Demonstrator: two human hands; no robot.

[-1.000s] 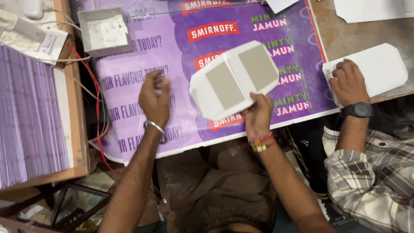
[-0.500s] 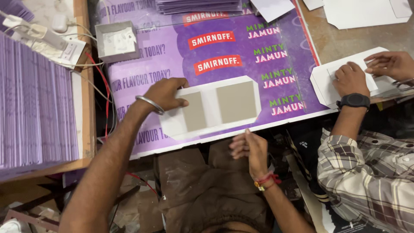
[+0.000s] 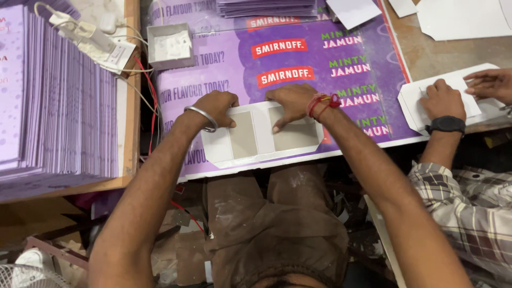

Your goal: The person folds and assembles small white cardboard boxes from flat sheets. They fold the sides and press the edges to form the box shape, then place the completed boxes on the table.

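A flat white card cover [image 3: 260, 140] with two grey board panels glued to it now lies face up near the front edge of the table [image 3: 426, 56], on a purple printed sheet [image 3: 298, 64]. A second ago the right hand held it tilted in the air; half a second ago it was coming down under the left hand. Now both hands press on it, so the piece looks set down for smoothing or folding its flaps.

The left hand [image 3: 213, 106], with a metal bangle at the wrist, rests on the cover's upper left edge, fingers curled over it and pressing, not gripping. The right hand [image 3: 290, 101], with red thread at the wrist, lies flat across the top of the right grey panel, fingers spread and pressing down.

To the right, another person in a checked sleeve and black watch presses a similar white piece [image 3: 453, 96] with both hands. On the left, a tall stack of purple sheets [image 3: 58, 106] sits on a wooden board, with a small grey open box [image 3: 170, 45] and a white plug and cables [image 3: 88, 34] behind it. Below the table is dusty floor clutter.
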